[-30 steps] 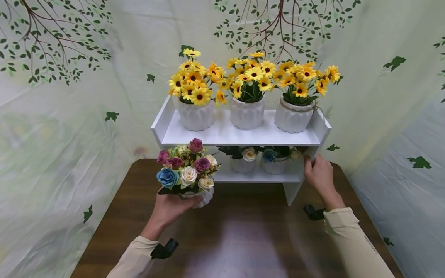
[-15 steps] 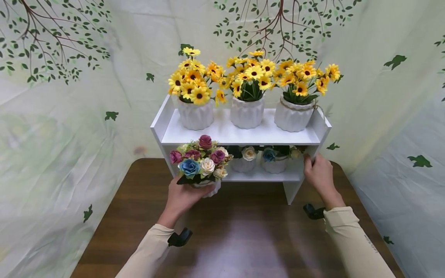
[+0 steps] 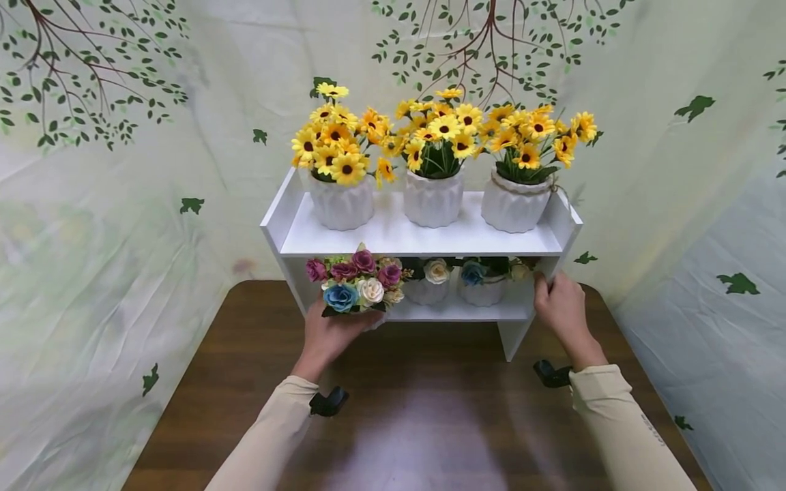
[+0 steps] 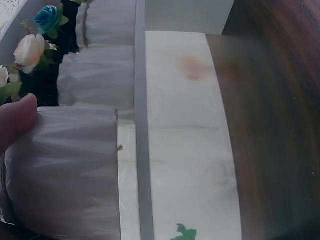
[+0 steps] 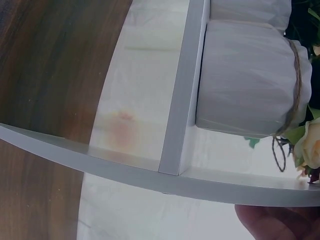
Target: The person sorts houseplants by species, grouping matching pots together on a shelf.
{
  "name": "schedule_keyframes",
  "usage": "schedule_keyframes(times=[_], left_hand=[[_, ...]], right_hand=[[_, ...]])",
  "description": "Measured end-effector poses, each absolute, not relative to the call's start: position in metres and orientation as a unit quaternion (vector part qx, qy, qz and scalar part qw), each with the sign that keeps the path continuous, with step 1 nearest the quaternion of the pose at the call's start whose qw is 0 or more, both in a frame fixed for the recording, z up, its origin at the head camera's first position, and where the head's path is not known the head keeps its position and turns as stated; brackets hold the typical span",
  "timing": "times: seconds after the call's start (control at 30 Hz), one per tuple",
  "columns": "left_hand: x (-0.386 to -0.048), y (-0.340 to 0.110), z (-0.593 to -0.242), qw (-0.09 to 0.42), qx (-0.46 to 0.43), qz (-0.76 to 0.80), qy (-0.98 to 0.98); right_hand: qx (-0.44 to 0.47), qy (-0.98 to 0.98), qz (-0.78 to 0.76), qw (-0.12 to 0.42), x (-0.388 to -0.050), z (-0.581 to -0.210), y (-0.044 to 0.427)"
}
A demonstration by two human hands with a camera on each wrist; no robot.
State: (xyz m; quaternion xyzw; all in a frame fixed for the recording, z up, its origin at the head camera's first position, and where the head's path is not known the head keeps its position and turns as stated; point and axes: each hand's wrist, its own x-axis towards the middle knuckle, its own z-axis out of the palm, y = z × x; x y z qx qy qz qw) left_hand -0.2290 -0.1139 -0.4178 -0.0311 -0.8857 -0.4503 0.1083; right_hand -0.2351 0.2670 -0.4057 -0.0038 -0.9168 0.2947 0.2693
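Note:
My left hand (image 3: 334,334) grips a white fluted flower pot (image 4: 65,170) full of artificial roses (image 3: 362,279), purple, blue and cream. It is at the left front of the lower shelf (image 3: 460,312); in the left wrist view a narrow gap shows between the pot's base and the shelf board (image 4: 143,150). Much of this pot is hidden by the hand in the head view. My right hand (image 3: 563,312) holds the right side panel (image 5: 125,172) of the white two-tier rack. Two more rose pots stand on the lower shelf, the right one (image 5: 250,80) tied with twine.
Three white pots of yellow sunflowers (image 3: 432,198) line the upper shelf (image 3: 393,242). The rack stands on a dark brown wooden table (image 3: 417,416). A pale fabric backdrop (image 3: 215,136) printed with leaves hangs behind and at both sides.
The left hand has carried the rose pot rightward and away from me, up to the lower shelf's front. The right hand stays on the side panel.

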Motion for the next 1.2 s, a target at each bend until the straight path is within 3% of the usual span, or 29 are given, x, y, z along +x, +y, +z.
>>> schedule_keyframes(times=[0.9, 1.2], left_hand=[[-0.264, -0.115, -0.419, 0.069, 0.015, -0.444, -0.893], [-0.277, -0.125, -0.42, 0.026, 0.012, -0.44, -0.898]], right_hand=[[-0.001, -0.916, 0.291, 0.276, -0.234, -0.409, 0.268], [-0.004, -0.917, 0.292, 0.273, -0.235, -0.405, 0.267]])
